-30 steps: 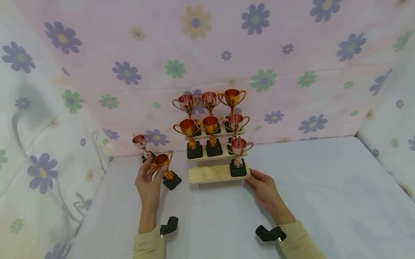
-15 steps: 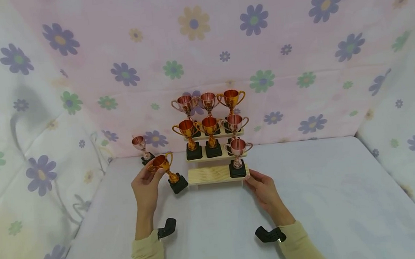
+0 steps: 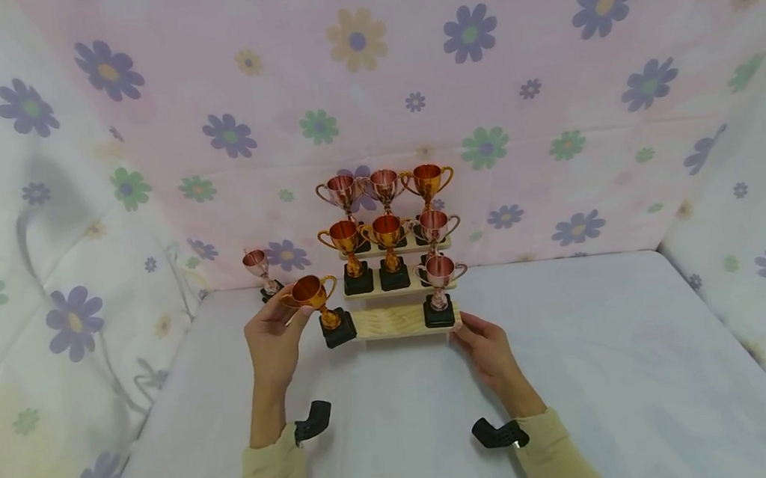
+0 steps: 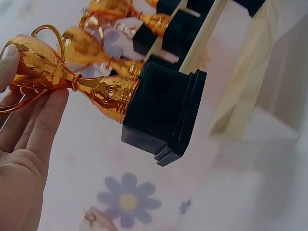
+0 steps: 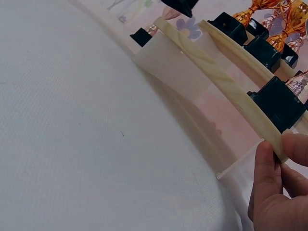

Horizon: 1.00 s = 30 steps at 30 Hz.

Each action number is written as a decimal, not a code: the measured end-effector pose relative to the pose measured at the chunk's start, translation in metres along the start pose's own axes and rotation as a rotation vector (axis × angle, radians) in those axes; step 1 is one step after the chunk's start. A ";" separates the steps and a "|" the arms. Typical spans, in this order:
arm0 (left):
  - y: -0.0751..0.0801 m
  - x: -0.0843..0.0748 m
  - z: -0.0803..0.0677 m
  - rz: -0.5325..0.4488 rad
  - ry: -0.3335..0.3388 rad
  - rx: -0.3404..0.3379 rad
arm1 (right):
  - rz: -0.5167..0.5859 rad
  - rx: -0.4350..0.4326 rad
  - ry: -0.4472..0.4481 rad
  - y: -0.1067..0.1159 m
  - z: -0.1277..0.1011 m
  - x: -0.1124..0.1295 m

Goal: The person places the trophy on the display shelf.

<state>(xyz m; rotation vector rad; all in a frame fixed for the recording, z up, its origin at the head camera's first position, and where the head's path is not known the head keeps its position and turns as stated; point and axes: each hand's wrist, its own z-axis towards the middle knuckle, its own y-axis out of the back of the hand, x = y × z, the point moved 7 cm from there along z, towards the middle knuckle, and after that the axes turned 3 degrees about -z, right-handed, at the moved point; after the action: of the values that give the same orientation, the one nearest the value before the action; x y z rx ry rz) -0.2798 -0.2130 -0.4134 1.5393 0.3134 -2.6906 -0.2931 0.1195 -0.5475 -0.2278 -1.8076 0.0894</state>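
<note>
My left hand (image 3: 276,345) holds a gold trophy cup (image 3: 311,292) by its bowl, thumb in front and fingers behind. The trophy tilts, its black base (image 4: 161,108) swung out toward the left end of the bottom shelf board (image 3: 389,321). Whether base and board touch I cannot tell. At the board's right end my right hand (image 3: 489,347) pinches the wood between thumb and fingers, as the right wrist view shows. Just above that grip stands a rose-gold trophy (image 3: 440,272) on its black base (image 5: 279,103).
Two higher tiers of the wooden rack carry gold trophies (image 3: 388,231) and rose-gold trophies (image 3: 342,191). Another rose-gold trophy (image 3: 256,262) stands on the white table (image 3: 602,357), behind my left hand. A flowered cloth (image 3: 372,105) hangs behind the rack.
My left hand has brought the gold trophy rightward, from the table to the left end of the bottom board, and raised its base. The right hand has kept its place.
</note>
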 end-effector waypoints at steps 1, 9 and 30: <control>-0.006 -0.001 0.000 -0.008 -0.008 0.026 | -0.003 -0.002 -0.005 0.000 0.000 0.000; -0.051 0.012 0.001 0.025 0.010 0.180 | -0.003 -0.001 -0.004 0.000 0.001 0.000; -0.105 0.045 0.004 -0.003 0.115 0.284 | -0.006 0.011 0.002 0.000 0.000 -0.001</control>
<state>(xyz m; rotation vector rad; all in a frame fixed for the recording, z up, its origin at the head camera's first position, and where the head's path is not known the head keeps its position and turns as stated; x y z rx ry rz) -0.3192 -0.1075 -0.4331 1.7672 -0.0693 -2.7496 -0.2926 0.1194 -0.5485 -0.2146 -1.8050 0.0952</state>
